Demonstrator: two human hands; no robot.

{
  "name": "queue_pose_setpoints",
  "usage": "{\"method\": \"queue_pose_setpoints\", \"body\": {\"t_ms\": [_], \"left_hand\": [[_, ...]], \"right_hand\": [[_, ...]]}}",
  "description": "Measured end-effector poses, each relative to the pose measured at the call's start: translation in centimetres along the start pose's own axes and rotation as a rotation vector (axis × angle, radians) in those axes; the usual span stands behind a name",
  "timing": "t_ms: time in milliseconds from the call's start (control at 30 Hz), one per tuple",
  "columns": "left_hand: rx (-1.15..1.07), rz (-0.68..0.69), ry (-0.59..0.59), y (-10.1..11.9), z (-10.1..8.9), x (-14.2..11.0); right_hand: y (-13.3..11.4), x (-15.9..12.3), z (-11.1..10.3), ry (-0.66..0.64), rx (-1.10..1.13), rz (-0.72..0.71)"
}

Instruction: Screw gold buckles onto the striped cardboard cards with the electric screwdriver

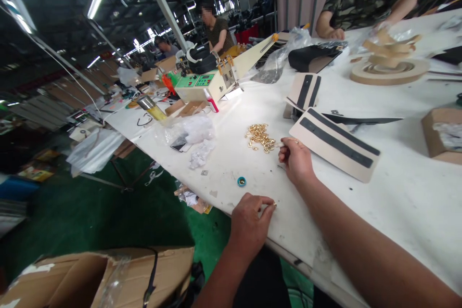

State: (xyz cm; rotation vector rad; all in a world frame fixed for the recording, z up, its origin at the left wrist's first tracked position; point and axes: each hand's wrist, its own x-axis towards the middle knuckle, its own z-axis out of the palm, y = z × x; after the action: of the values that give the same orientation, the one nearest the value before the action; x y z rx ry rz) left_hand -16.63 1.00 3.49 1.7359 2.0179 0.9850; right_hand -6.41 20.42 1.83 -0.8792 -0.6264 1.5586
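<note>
My left hand (251, 219) is closed in a pinch over the table's near edge, with a tiny gold-coloured metal piece (275, 204) at the fingertips. Farther forward, my right hand (296, 159) is also closed, on a small pale stick-like piece (279, 145) that points toward a heap of gold-coloured metal hardware (260, 137). Its exact kind is too small to tell. A small round blue container (241, 181) with something gold-coloured inside stands on the table just beyond my left hand. Beside my right wrist lies a beige panel with black strips (335, 144).
A second striped panel (305, 90) lies behind. Crumpled plastic bags (197, 130) are at left, near a machine with a green control panel (198, 82). A tape roll (390, 71) lies at far right, before a seated co-worker (364, 5). An open cardboard box (144, 274) stands below left.
</note>
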Motion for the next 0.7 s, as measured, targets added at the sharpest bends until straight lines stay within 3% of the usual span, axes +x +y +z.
{"method": "queue_pose_setpoints", "body": {"t_ms": [100,233,333,433,567,700], "left_hand": [[0.112,0.123,0.018,-0.2,-1.2,2.2],[0.394,0.052,-0.015,-1.0,-3.0,8.9],[0.481,0.043,-0.079,-2.1,-2.9,14.4],[0.525,0.064,-0.186,-3.4,-1.8,18.3],[0.536,0.076,-0.310,-4.8,-0.6,20.6],[0.472,0.058,-0.352,-5.5,-0.8,21.9]], "right_hand": [[0.0,0.3,0.0,0.005,0.024,0.016],[0.1,0.5,0.2,0.000,0.056,0.041],[0.0,0.6,0.4,-0.003,0.073,0.057],[0.1,0.9,0.5,0.003,0.091,0.066],[0.2,1.3,0.6,0.001,0.100,0.079],[0.4,1.3,0.7,-0.024,0.080,0.088]]}}
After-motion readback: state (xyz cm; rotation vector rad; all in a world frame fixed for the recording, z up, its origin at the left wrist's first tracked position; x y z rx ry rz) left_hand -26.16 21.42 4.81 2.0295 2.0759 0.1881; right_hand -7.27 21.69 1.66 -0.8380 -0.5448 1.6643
